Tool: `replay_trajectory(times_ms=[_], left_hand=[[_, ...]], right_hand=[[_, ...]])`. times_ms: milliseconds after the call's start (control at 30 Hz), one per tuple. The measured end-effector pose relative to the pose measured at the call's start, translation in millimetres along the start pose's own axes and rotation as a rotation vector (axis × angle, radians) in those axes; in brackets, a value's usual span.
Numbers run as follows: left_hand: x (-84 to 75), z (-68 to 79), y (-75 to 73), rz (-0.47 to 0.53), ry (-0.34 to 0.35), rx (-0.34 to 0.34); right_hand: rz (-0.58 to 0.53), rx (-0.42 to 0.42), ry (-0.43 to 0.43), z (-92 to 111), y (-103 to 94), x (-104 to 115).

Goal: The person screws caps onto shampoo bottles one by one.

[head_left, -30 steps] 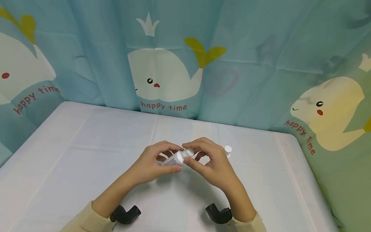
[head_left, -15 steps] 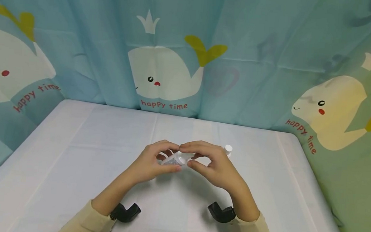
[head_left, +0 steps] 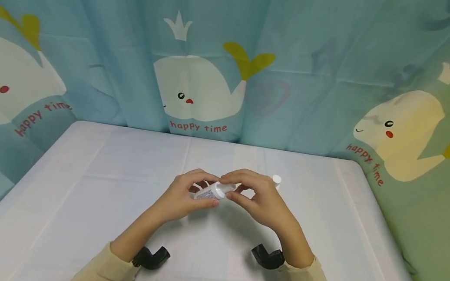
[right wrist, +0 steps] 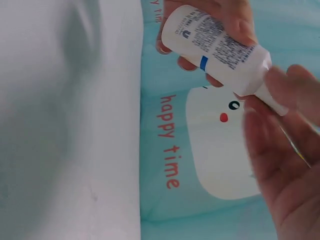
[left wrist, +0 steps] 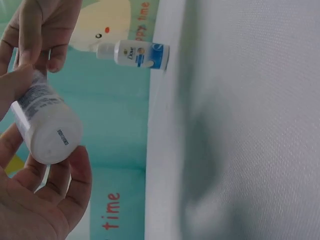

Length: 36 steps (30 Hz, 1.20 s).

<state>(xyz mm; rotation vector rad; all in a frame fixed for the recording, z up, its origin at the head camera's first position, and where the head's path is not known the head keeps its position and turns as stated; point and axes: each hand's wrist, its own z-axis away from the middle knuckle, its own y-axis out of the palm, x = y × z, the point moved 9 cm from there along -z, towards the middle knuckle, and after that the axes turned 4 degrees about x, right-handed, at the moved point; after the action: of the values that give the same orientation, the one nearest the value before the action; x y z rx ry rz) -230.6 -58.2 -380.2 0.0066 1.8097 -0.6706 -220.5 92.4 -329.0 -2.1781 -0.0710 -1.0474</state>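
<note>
A second small bottle [head_left: 276,181] with a white cap stands just beyond my right hand [head_left: 260,199]. My left hand [head_left: 183,196] grips the smooth white plastic bottle [head_left: 210,193] mid-counter [head_left: 88,183], tilted; my right fingers pinch its clear cap [head_left: 227,187]. My hands have barely shifted since a second ago.

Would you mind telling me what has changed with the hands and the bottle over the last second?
Little changed. The right hand kept its fingers on the cap of the small white bottle and shifted slightly over it. The left hand still grips the body. The second bottle stayed standing on the table.
</note>
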Motion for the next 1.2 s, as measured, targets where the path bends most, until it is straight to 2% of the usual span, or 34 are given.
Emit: replay_trajectory(times_ms=[233, 500, 900, 1067, 1200], left_hand=[[-1.0, 0.6, -0.4, 0.009, 0.009, 0.007], [-2.1, 0.9, -4.2, 0.013, 0.021, -0.007], [-7.9, 1.1, -5.6, 0.030, 0.069, -0.030], [-10.7, 2.3, -10.7, 0.011, 0.081, -0.064], [-9.8, 1.4, -8.6, 0.033, 0.092, -0.053]], right_hand=[[0.015, -0.053, 0.033, -3, -2.6, -2], [0.007, -0.030, -0.009, -3, -0.4, 0], [0.068, -0.121, 0.010, -3, -4.0, -4], [0.069, -0.094, -0.036, -3, -1.5, 2], [0.075, -0.091, -0.081, -2, -2.3, 8]])
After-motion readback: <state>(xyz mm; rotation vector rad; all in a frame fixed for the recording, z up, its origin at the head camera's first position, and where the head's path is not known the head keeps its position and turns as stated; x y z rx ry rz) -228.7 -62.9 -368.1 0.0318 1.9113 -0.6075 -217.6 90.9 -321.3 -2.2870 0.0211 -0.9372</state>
